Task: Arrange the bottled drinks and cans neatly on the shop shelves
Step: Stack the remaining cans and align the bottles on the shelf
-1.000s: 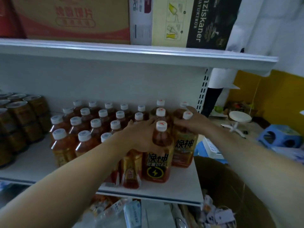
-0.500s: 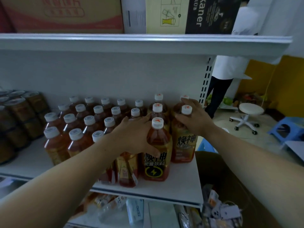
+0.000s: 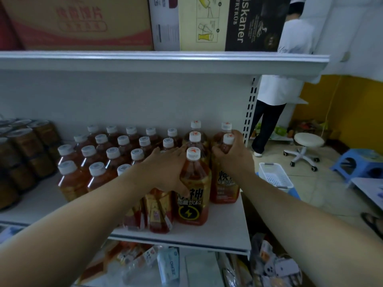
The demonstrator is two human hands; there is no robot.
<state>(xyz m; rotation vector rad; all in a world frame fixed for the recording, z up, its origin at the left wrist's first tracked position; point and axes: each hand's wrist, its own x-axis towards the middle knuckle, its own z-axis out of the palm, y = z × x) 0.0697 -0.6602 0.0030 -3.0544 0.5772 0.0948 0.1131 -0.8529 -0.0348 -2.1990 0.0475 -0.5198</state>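
Both hands gripping bottles on shelf (image 3: 226, 228).
Left hand (image 3: 165, 168) wrapping front bottle (image 3: 193, 195); right hand (image 3: 234, 156) fingers (image 3: 236, 137) curling round right bottle (image 3: 224, 187) (at neck).

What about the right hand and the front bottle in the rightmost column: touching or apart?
Touching. The head view shows the right hand with its fingers curled round the neck of the front right bottle, with no gap.

Dim, bluish indoor light, soft focus throughout, wide-angle bending at the edges, brighter toward the right.
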